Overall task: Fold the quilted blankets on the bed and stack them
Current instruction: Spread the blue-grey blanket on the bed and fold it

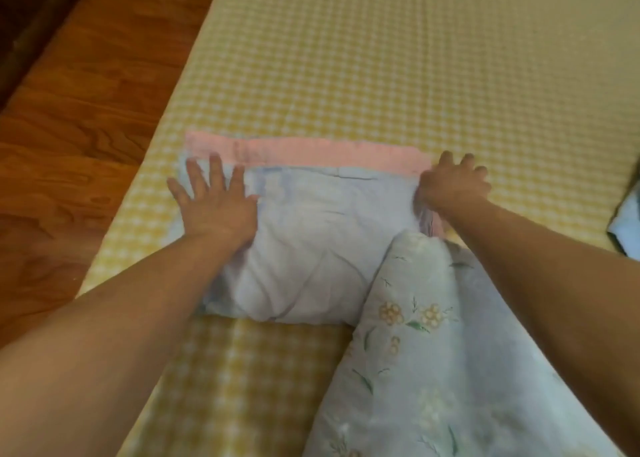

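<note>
A folded pale blue blanket (311, 241) lies on the bed near its left edge. A pink blanket (311, 151) shows as a strip under its far side. My left hand (214, 203) lies flat with fingers spread on the blue blanket's left part. My right hand (453, 182) curls over the right end of the folded pile, fingers bent on the cloth. A floral light blue blanket (433, 352) lies unfolded in the near right, its tip touching the folded one.
The bed (381, 58) has a yellow checked sheet. A wooden floor (79, 137) runs along the left side. A bit of another light blue cloth (628, 224) shows at the right edge.
</note>
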